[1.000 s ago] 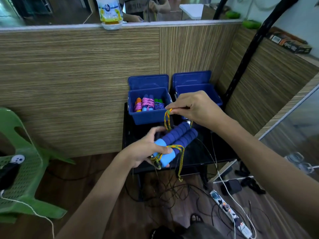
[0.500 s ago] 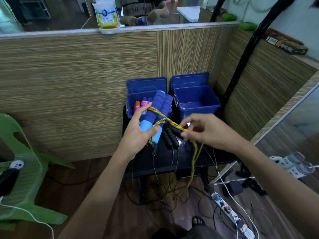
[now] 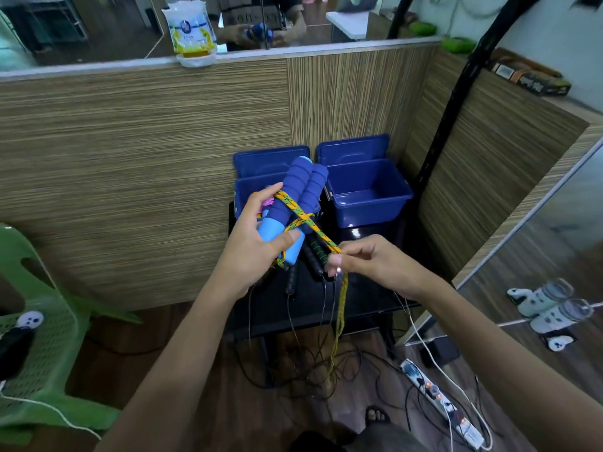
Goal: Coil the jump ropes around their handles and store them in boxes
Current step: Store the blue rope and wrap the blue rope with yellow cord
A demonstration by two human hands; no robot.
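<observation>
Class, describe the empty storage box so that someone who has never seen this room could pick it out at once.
Start at the striped wood-grain partition wall; a small black table stands against it, bearing two blue boxes side by side. The empty box is the right-hand one, nearer the black pole. Unlike the left box, which has coiled ropes inside, it holds nothing.

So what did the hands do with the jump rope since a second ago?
The left hand swung the blue handles from lying sideways to pointing up at the boxes. The right hand dropped from above them to lower right, pulling the yellow rope across in a new wrap. Both grips held; the blue boxes stayed put.
</observation>
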